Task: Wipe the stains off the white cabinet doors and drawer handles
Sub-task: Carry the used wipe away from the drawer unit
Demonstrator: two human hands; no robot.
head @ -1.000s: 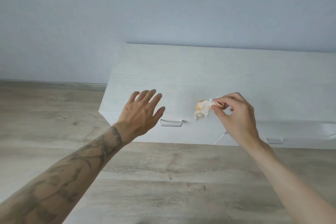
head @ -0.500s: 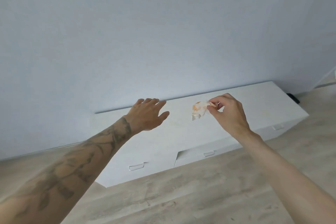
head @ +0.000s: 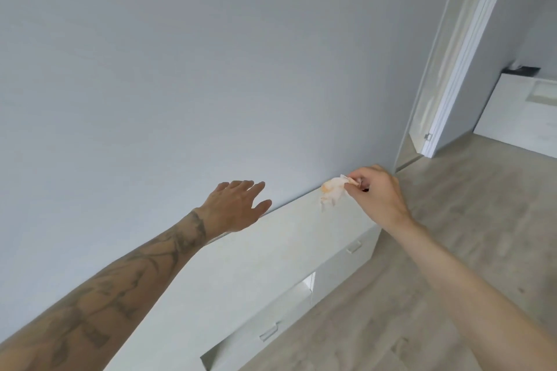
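Here the left hand (head: 236,205) is spread flat, fingers wide, holding nothing, above the back edge of the white cabinet (head: 271,253). At two o'clock from it, the right hand (head: 376,193) pinches a crumpled orange-stained tissue (head: 331,191) over the cabinet top. One drawer handle (head: 268,334) sits at six o'clock; bare floor (head: 452,220) lies rightward.

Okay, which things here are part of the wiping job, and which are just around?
Job: stained wipe pinched in right hand; white cabinet; drawer handles; open left hand.
Just around: door, dark item on far cabinet.
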